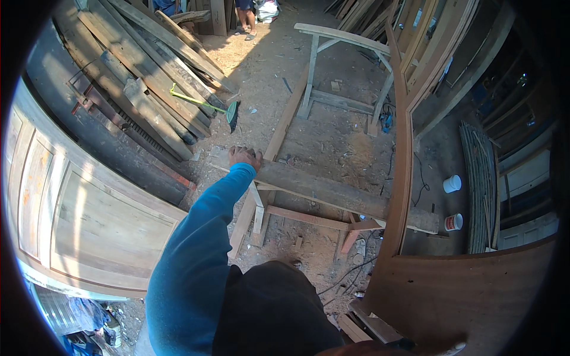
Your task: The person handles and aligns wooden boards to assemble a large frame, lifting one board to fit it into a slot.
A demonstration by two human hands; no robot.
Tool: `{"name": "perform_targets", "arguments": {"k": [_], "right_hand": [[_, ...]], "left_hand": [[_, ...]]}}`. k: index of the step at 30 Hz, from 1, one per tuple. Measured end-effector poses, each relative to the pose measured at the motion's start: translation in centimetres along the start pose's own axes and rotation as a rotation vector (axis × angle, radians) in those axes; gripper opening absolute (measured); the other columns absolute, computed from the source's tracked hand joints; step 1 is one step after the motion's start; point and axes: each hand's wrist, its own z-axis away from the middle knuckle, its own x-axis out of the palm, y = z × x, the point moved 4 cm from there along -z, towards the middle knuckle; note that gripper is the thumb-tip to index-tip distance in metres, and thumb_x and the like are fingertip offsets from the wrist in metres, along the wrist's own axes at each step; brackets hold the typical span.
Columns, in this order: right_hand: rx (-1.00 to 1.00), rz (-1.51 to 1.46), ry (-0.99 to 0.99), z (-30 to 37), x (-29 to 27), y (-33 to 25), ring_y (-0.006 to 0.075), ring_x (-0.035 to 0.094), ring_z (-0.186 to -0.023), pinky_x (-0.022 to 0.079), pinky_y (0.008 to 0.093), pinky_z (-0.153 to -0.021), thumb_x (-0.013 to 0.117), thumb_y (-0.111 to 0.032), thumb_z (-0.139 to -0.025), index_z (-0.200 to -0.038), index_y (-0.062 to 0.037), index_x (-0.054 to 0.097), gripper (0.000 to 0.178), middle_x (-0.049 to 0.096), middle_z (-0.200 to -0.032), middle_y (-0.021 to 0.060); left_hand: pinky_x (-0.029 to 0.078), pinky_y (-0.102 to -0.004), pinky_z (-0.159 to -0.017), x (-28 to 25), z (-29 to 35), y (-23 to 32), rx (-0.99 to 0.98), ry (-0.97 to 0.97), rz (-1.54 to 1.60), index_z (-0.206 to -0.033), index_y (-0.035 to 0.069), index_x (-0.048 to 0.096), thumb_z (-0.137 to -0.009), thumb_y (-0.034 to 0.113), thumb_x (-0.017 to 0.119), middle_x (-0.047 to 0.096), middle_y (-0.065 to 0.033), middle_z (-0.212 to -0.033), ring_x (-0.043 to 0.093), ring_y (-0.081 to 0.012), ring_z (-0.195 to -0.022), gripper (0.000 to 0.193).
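A long, rough wooden plank [323,185] lies across a low wooden trestle, running from the middle of the head view toward the right. My left hand [244,158], in a blue sleeve, is on the plank's left end with its fingers bent over the wood. To the right stands a brown wooden frame with a solid lower panel [457,291]. Only a sliver of my right hand [456,349] shows at the bottom edge, beside that panel; its fingers are mostly cut off. The near trestle [306,218] has a reddish crossbar and pale legs.
A second trestle [341,35] stands farther off. Stacked boards [130,65] and a green broom [232,113] lie at the left, above a panelled door [101,219]. White buckets [452,184] stand beyond the frame. Cables [350,274] trail over the sawdust. Another person's legs [246,21] show far back.
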Motion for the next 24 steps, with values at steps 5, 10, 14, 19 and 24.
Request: {"name": "perform_targets", "arguments": {"k": [5,10,14,19,24], "right_hand": [[-0.036,0.066,-0.011,0.1,-0.1,-0.1,0.035,0.059,-0.091,0.048,0.0511,-0.081,0.057,-0.041,-0.089,-0.109,0.0022,0.06,0.048,0.06,-0.106,0.0244],[-0.079,0.542,-0.09,-2.2,-1.5,3.0,0.0306,0.06,-0.087,0.048,0.0471,-0.077,0.05,-0.031,-0.093,-0.104,0.0016,0.061,0.036,0.064,-0.096,0.0169],[-0.421,1.147,-0.115,-5.0,-3.8,12.9,0.0266,0.06,-0.079,0.047,0.044,-0.072,0.047,-0.024,-0.094,-0.098,0.0016,0.062,0.03,0.065,-0.089,0.0125],[0.141,-0.02,0.111,-1.7,-1.3,3.7,0.0304,0.06,-0.073,0.048,0.0451,-0.068,0.057,-0.023,-0.088,-0.095,0.0029,0.062,0.027,0.064,-0.085,0.0165],[0.019,-0.22,0.091,-1.6,-1.1,2.4,0.0292,0.061,-0.073,0.05,0.0434,-0.067,0.065,-0.024,-0.082,-0.089,0.0029,0.064,0.028,0.064,-0.083,0.0177]], "left_hand": [[0.019,-0.0423,-0.11,0.0,0.1,0.2,0.005,0.008,-0.011,-0.104,0.012,0.071,-0.09,0.046,0.04,0.064,-0.0126,-0.115,0.049,-0.0259,-0.12,0.049],[0.022,-0.0426,-0.11,1.2,-0.6,-0.3,0.031,0.064,0.015,-0.099,0.01,0.072,-0.091,0.047,0.037,0.065,-0.013,-0.111,0.05,-0.0269,-0.118,0.051],[0.021,-0.041,-0.109,0.4,-0.4,0.1,0.008,0.034,0.014,-0.106,0.011,0.07,-0.089,0.046,0.041,0.065,-0.0117,-0.114,0.049,-0.0252,-0.12,0.049],[0.021,-0.0405,-0.11,0.2,-0.1,-0.1,0.001,0.018,-0.01,-0.107,0.012,0.07,-0.089,0.046,0.04,0.064,-0.0113,-0.115,0.049,-0.025,-0.12,0.049],[0.021,-0.041,-0.11,0.1,-0.1,0.1,0.001,0.023,-0.018,-0.107,0.012,0.07,-0.09,0.046,0.039,0.064,-0.0106,-0.116,0.049,-0.0253,-0.121,0.049]]}}
